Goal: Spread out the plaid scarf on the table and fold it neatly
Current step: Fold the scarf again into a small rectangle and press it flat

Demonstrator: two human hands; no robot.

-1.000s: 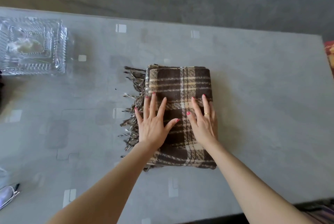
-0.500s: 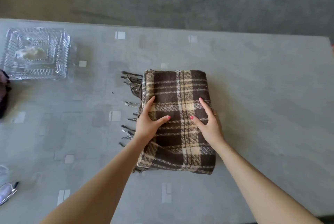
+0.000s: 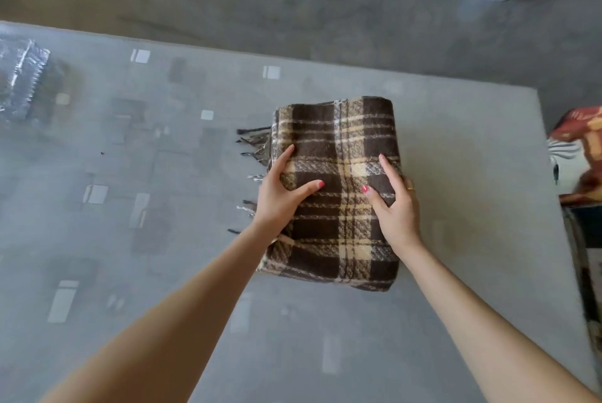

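Fingers [image 3: 288, 155] round folded plaid scarf [image 3: 338, 230] edges

Your two bare forearms reach forward from the near edge and converge, wrists straight. Your left hand [image 3: 277, 194] lies palm-down, thumb stretched toward the middle, fingers curled over the left side of the folded scarf [image 3: 335, 155]. Your right hand [image 3: 395, 207] mirrors it on the right side, thumb angled inward, forefinger flat on top, other fingers wrapped down the edge, a ring on one.
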